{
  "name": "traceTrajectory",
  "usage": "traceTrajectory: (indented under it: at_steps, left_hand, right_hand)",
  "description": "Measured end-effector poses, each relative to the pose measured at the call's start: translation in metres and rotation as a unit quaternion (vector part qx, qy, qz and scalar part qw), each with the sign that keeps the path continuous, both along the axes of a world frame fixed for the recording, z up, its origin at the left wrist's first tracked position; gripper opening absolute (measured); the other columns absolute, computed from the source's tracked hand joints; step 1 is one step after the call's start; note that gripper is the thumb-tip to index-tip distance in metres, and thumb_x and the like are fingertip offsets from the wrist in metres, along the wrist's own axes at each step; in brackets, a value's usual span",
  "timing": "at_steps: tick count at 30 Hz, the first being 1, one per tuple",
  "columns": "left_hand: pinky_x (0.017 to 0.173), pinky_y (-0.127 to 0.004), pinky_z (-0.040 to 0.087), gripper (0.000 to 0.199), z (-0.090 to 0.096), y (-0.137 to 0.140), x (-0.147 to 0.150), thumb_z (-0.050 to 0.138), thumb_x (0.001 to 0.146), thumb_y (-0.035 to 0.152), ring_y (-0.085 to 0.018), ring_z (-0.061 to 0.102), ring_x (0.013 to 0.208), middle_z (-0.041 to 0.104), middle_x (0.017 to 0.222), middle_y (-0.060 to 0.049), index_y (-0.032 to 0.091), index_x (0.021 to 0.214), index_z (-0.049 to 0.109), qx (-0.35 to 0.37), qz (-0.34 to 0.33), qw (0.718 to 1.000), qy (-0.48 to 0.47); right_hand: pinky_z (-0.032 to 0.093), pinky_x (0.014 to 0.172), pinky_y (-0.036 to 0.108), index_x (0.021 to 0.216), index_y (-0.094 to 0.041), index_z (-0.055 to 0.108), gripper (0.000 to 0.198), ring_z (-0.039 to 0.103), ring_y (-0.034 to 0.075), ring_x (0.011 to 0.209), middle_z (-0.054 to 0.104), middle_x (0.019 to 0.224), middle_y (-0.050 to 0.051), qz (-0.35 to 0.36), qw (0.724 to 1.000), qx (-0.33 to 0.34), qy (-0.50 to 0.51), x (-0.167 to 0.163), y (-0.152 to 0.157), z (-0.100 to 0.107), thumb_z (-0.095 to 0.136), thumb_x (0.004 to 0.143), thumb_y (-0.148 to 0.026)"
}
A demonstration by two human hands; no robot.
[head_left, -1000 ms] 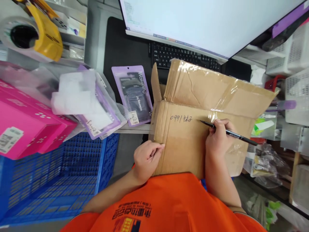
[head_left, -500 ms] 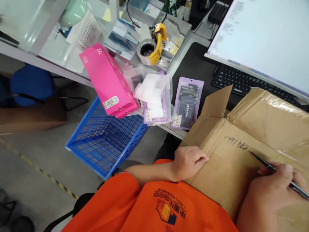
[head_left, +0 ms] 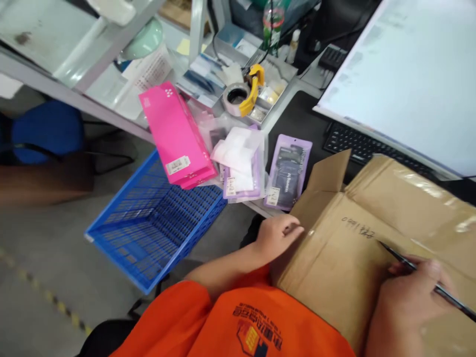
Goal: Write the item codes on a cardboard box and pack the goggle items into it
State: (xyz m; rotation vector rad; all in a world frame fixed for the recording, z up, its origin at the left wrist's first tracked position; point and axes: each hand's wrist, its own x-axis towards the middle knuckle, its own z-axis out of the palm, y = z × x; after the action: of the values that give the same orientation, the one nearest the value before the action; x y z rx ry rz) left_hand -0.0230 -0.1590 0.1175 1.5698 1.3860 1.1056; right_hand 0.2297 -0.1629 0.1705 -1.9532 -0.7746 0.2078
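My right hand (head_left: 416,297) is closed round a dark pen (head_left: 397,256), its tip at the end of a handwritten line of digits and characters on a brown cardboard box (head_left: 334,277). The box lies in front of me with flaps folded out. My left hand (head_left: 278,237) is curled into a loose fist beside the box's left edge, near an upright side flap (head_left: 327,171). I see nothing in its fingers. Just beyond lies a purple package (head_left: 288,171) with dark contents and a white label.
A pink box (head_left: 176,134) and bagged packages (head_left: 241,163) lie at the desk edge, above a blue basket (head_left: 148,223). Behind them a yellow tape dispenser (head_left: 253,91) sits on a sorting tray. A keyboard (head_left: 366,148) and monitor (head_left: 416,74) stand at the right.
The whole view has shifted a little. My left hand has slid off the box top towards its left side. The pen tip sits slightly farther from the writing.
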Motion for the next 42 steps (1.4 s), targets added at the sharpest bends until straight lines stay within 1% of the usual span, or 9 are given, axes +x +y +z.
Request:
traceTrajectory:
  at_steps: [5, 10, 13, 19, 25, 29, 33, 38, 42]
  left_hand:
    - [0.063, -0.024, 0.044, 0.022, -0.013, 0.012, -0.034, 0.06, 0.093, 0.036, -0.013, 0.059, 0.063, 0.067, 0.073, -0.001, 0.018, 0.09, 0.072, -0.08, 0.033, 0.996, 0.035]
    - [0.068, -0.029, 0.044, 0.044, -0.053, 0.026, -0.052, 0.056, 0.087, 0.058, -0.02, 0.061, 0.069, 0.068, 0.076, -0.004, 0.018, 0.09, 0.072, -0.157, 0.08, 0.98, 0.089]
    - [0.071, -0.032, 0.043, 0.049, -0.069, 0.027, -0.053, 0.052, 0.083, 0.062, -0.023, 0.062, 0.073, 0.069, 0.08, -0.005, 0.018, 0.09, 0.071, -0.201, 0.081, 0.969, 0.116]
    - [0.069, -0.032, 0.04, 0.051, -0.079, 0.022, -0.051, 0.046, 0.08, 0.061, -0.024, 0.059, 0.071, 0.066, 0.078, -0.007, 0.017, 0.089, 0.069, -0.238, 0.046, 0.961, 0.134]
    - [0.071, -0.033, 0.04, 0.05, -0.088, 0.009, -0.041, 0.044, 0.081, 0.058, -0.026, 0.062, 0.076, 0.068, 0.081, -0.009, 0.016, 0.091, 0.069, -0.254, 0.01, 0.959, 0.128]
    - [0.075, -0.035, 0.042, 0.052, -0.08, -0.001, -0.028, 0.044, 0.086, 0.062, -0.026, 0.063, 0.08, 0.069, 0.085, -0.01, 0.016, 0.088, 0.068, -0.26, -0.01, 0.962, 0.08]
    - [0.078, -0.033, 0.045, 0.046, -0.055, -0.003, -0.017, 0.052, 0.086, 0.059, -0.024, 0.063, 0.085, 0.068, 0.086, -0.01, 0.015, 0.085, 0.066, -0.238, -0.035, 0.971, -0.011]
    - [0.06, -0.025, 0.035, 0.041, -0.026, 0.001, -0.007, 0.068, 0.076, 0.054, -0.014, 0.045, 0.062, 0.049, 0.065, -0.001, 0.016, 0.075, 0.055, -0.222, -0.118, 0.962, -0.109]
    - [0.056, -0.022, 0.028, 0.047, -0.017, 0.003, 0.002, 0.078, 0.068, 0.052, -0.01, 0.036, 0.059, 0.039, 0.065, 0.003, 0.017, 0.074, 0.047, -0.257, -0.117, 0.948, -0.149]
  right_hand:
    - [0.039, 0.051, 0.028, 0.075, -0.016, 0.063, 0.048, 0.051, 0.015, 0.054, 0.054, 0.061, 0.003, 0.051, 0.997, -0.048, 0.035, 0.002, -0.004, -0.001, 0.059, 0.089, -0.062]
    - [0.039, 0.052, 0.028, 0.076, -0.015, 0.062, 0.062, 0.05, 0.015, 0.054, 0.052, 0.059, 0.002, 0.095, 0.994, -0.04, 0.049, 0.008, 0.001, -0.009, 0.048, 0.094, -0.073]
    - [0.041, 0.054, 0.029, 0.076, -0.015, 0.063, 0.064, 0.051, 0.015, 0.055, 0.053, 0.061, 0.003, 0.102, 0.993, -0.034, 0.052, 0.01, -0.001, -0.013, 0.047, 0.095, -0.074]
    - [0.041, 0.051, 0.028, 0.075, -0.013, 0.066, 0.068, 0.051, 0.014, 0.052, 0.055, 0.06, 0.004, 0.107, 0.992, -0.02, 0.068, 0.012, -0.002, -0.017, 0.049, 0.093, -0.077]
    - [0.043, 0.051, 0.027, 0.081, -0.011, 0.07, 0.071, 0.054, 0.014, 0.053, 0.061, 0.067, 0.007, 0.103, 0.991, -0.02, 0.079, 0.011, -0.006, -0.015, 0.047, 0.094, -0.077]
    - [0.043, 0.049, 0.026, 0.08, -0.011, 0.069, 0.072, 0.054, 0.013, 0.052, 0.059, 0.065, 0.006, 0.095, 0.992, -0.007, 0.081, 0.009, -0.007, -0.011, 0.046, 0.093, -0.078]
    - [0.044, 0.05, 0.025, 0.082, -0.012, 0.069, 0.07, 0.054, 0.013, 0.052, 0.059, 0.063, 0.005, 0.103, 0.991, -0.007, 0.089, 0.01, -0.007, -0.011, 0.047, 0.094, -0.077]
    - [0.044, 0.049, 0.024, 0.082, -0.012, 0.069, 0.069, 0.054, 0.012, 0.052, 0.06, 0.064, 0.005, 0.101, 0.991, -0.008, 0.085, 0.011, -0.008, -0.013, 0.047, 0.095, -0.075]
    - [0.044, 0.049, 0.024, 0.081, -0.012, 0.069, 0.069, 0.054, 0.012, 0.052, 0.06, 0.065, 0.006, 0.1, 0.992, -0.009, 0.081, 0.011, -0.008, -0.013, 0.047, 0.095, -0.075]
